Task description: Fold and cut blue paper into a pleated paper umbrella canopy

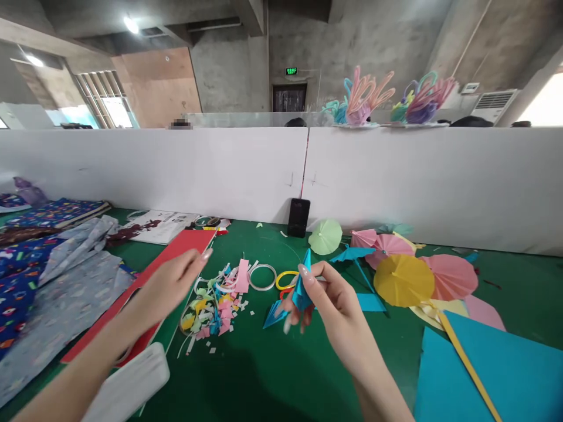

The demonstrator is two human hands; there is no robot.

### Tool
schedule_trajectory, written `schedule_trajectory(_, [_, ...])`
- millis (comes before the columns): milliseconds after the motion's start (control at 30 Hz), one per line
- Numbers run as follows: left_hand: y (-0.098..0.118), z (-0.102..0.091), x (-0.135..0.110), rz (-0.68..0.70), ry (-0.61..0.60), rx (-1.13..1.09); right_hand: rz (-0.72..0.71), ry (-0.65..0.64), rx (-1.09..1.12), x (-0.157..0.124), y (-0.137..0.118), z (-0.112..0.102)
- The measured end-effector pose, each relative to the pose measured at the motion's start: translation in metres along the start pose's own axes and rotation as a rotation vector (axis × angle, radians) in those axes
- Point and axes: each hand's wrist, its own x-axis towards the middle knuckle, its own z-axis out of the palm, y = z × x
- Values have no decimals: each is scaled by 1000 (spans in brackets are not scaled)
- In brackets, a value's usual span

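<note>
My right hand [336, 293] pinches a folded blue paper piece [302, 290] between thumb and fingers, holding it upright over the middle of the table. Out to the left, above a red folder-like board [176, 258], my left hand [173, 278] has its fingers pressed together; whatever they hold, if anything, cannot be made out. A second pointed blue folded piece [275, 315] lies just left of the right hand's fingers. Yellow-handled scissors [285, 280] are partly hidden behind that hand. A roll of clear tape [263, 277] sits between the two hands.
Several small paper umbrellas, including a yellow one [403, 280] and a green one [325, 237], lie at right. Blue paper sheets [505, 369] and a yellow strip [468, 363] are at front right. Paper scraps [220, 305] form a pile. A phone [298, 217] leans on the white partition [211, 170].
</note>
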Motion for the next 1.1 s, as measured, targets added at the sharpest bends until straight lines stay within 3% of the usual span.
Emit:
schedule_trajectory(100, [54, 22, -18, 157, -91, -142, -44, 95, -56, -1, 4, 4])
schedule_trajectory(200, [101, 47, -32, 333, -98, -439, -146, 204, -99, -1, 8, 6])
schedule_trajectory(267, [120, 64, -34, 350, -123, -626, -212, 288, -148, -1, 10, 5])
schedule_trajectory(333, [129, 78, -30, 346, -49, -702, -251, 334, -201, 0, 11, 3])
schedule_trajectory(433, [128, 88, -22, 406, 39, -689, -247, 330, -261, 1, 14, 1])
schedule_trajectory(567, [117, 88, -16, 534, 84, -679, -234, 338, -321, -1, 24, 3])
schedule_trajectory(667, [110, 83, -12, 613, 80, -661, -219, 335, -328, -3, 31, 8])
schedule_trajectory(767, [102, 75, -7, 663, 35, -656, -163, 237, -330, -1, 26, 12])
schedule_trajectory(867, [94, 62, -3, 662, -40, -641, -154, 165, -377, 4, 14, 15])
schedule_trajectory(1000, [87, 47, -2, 610, -132, -659, -184, 284, -372, 12, 3, 23])
schedule_trajectory(1100, [86, 42, -5, 562, -130, -685, -262, 348, -426, 16, 4, 26])
